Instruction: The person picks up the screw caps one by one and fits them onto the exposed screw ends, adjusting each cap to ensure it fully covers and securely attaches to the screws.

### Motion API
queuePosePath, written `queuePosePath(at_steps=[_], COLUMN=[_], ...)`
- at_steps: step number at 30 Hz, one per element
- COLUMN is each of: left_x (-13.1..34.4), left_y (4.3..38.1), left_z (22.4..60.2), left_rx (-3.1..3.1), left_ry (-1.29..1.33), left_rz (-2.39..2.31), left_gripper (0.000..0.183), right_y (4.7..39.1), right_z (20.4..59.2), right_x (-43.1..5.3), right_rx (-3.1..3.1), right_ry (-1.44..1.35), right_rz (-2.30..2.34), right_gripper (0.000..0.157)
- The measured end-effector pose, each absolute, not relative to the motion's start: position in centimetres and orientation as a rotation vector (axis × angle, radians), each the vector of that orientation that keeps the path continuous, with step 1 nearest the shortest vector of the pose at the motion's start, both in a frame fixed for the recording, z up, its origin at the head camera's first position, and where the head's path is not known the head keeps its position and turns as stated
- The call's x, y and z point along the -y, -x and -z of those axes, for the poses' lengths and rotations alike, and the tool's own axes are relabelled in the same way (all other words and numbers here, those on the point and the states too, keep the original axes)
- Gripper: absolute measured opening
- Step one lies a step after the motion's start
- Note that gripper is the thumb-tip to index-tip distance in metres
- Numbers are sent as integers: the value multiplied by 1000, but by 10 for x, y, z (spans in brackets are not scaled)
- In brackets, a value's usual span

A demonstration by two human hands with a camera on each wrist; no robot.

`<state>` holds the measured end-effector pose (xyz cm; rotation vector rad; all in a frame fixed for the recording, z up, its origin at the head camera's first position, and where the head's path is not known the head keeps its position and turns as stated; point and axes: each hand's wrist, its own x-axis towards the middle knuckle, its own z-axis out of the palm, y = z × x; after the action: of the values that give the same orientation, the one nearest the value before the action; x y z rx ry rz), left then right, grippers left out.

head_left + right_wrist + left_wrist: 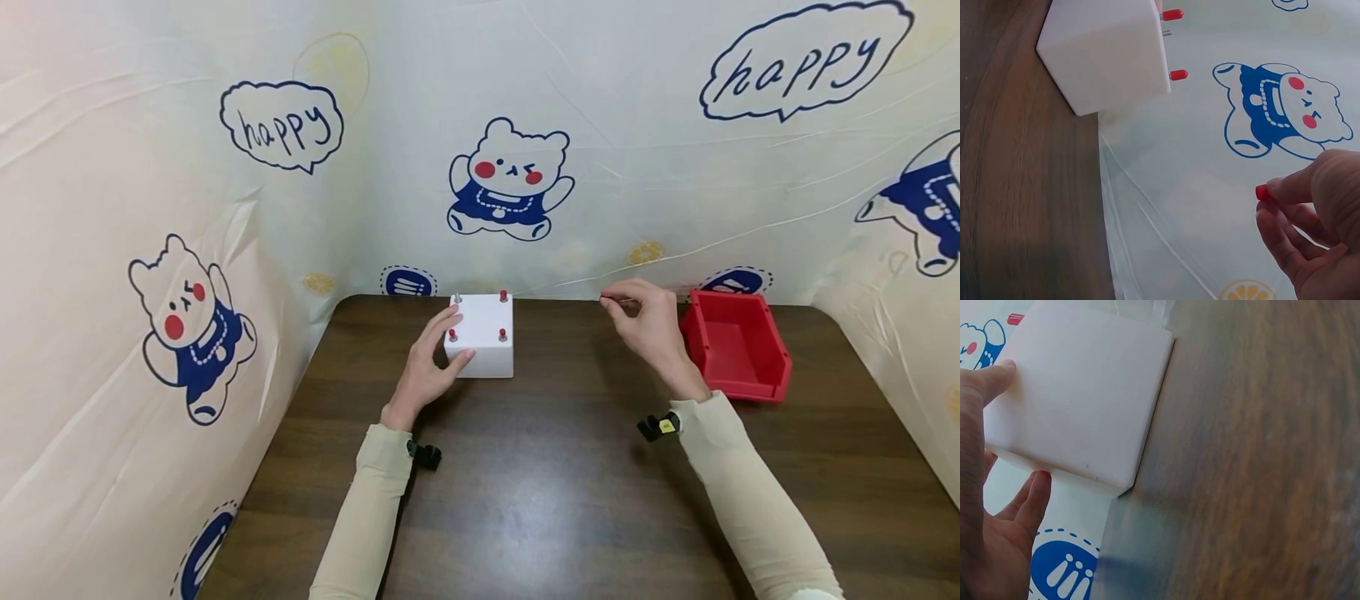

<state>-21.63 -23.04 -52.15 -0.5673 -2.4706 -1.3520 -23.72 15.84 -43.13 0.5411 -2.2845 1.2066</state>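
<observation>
A white box [480,362] stands on the table with small metal posts on its top. Red caps [503,297] cover three of them, while the back-left post [457,297] is bare metal. My left hand [427,371] grips the box from its left, thumb on the front face and fingers at the left side. To the right of the box, my right hand [647,325] is raised and pinches a small red cap [1262,192] between thumb and index finger. Its other fingers are loosely curled in the right wrist view.
A red plastic bin [738,346] stands on the table just right of my right hand; a low front lip faces me. Printed cloth [637,167] hangs behind and along both sides of the brown wooden table [525,492]. Both wrists wear small black cameras.
</observation>
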Motion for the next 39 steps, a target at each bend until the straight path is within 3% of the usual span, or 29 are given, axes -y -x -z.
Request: queuePosePath(at_steps=[39], left_x=[232], left_y=[215], left_z=[521], left_rx=[2443], left_ry=[592], left_rz=[1359], left_gripper=[62], right_y=[249], right_z=[412], right_x=[-106], right_rx=[2224], right_ry=[-655], right_rz=[-1224], right_gripper=[11])
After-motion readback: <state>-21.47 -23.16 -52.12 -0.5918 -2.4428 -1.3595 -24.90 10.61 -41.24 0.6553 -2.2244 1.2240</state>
